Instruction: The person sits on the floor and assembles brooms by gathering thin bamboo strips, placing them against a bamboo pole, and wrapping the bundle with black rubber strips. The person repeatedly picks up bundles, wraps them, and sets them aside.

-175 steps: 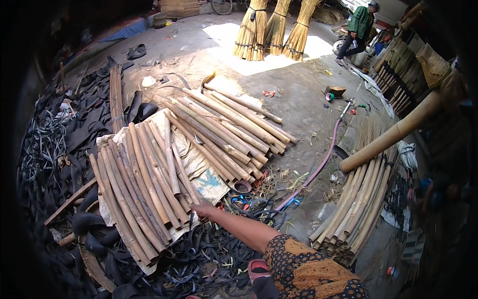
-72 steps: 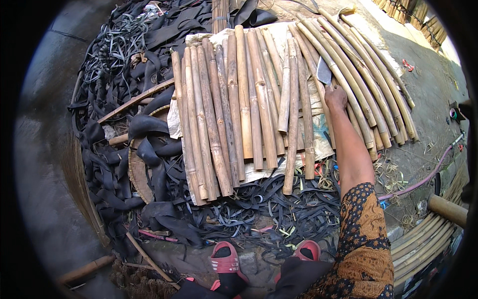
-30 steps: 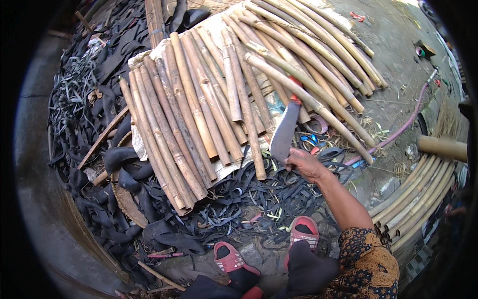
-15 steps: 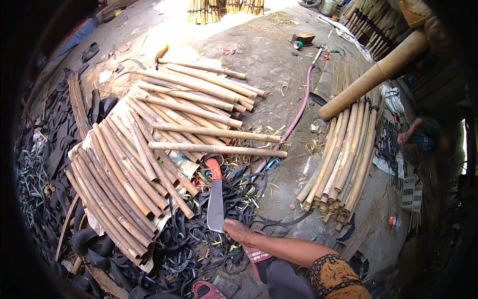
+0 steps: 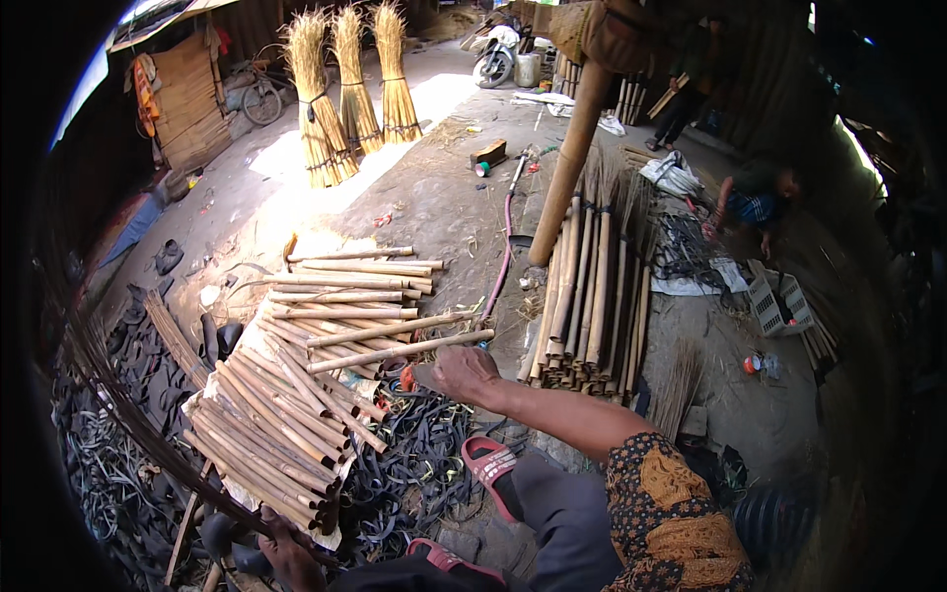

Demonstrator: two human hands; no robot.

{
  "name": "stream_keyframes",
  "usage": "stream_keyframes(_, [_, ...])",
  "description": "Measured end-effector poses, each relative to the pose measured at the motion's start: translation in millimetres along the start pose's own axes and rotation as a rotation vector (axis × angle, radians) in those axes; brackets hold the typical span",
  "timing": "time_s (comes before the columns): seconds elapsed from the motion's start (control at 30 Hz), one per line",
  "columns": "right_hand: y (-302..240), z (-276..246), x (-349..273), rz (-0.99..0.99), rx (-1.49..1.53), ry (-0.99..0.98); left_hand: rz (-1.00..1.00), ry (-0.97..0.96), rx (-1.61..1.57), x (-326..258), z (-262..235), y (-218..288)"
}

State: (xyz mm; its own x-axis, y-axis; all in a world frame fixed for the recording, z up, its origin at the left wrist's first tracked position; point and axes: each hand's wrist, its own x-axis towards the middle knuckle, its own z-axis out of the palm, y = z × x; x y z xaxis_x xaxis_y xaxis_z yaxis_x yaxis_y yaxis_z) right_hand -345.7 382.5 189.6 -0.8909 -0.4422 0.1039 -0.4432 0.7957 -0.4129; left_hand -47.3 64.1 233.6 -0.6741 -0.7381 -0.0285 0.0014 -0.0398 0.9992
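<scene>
My right hand (image 5: pixel 466 376) is closed on the blade end of a machete (image 5: pixel 406 380), above the tangle of black rubber strips (image 5: pixel 419 444). The machete's orange-red handle points left, and my hand hides most of its blade. At the lower left my left hand (image 5: pixel 288 553) is closed round a long bundle of thin dark sticks (image 5: pixel 148 434), which slants up toward the left edge. Between my hands lies a spread of cut bamboo poles (image 5: pixel 286 414) on a pale sheet. Two bamboo poles (image 5: pixel 404 349) stick out toward the right, just beyond the machete.
A thick bamboo post (image 5: pixel 572 163) stands by a bundled stack of poles (image 5: pixel 592 296). Upright straw-coloured bundles (image 5: pixel 326 138) stand at the back. A pink hose (image 5: pixel 503 257) crosses the floor. One person (image 5: pixel 760 197) crouches at the right; another (image 5: pixel 686 89) stands farther back.
My view has tilted up. My right hand has risen with the machete, whose handle has swung to point left. My left hand and the stick bundle have come into view at the lower left.
</scene>
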Motion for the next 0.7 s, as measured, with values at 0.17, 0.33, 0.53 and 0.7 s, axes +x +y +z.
stream_keyframes(0.17, [-74, -113, -75, -0.206, -0.102, 0.194, 0.039, -0.178, -0.101, -42, 15, 48])
stream_keyframes(0.33, [-129, -164, -136, -0.46, -0.106, 0.163, 0.07, -0.367, -0.162, -90, 36, 68])
stream_keyframes(0.53, [-193, -180, -179, -0.637, -0.137, -0.104, 0.114, -0.617, 0.048, -134, 56, 68])
stream_keyframes(0.7, [-197, -178, -192, -0.706, 0.042, 0.018, 0.124, -0.766, -0.031, -148, 70, 65])
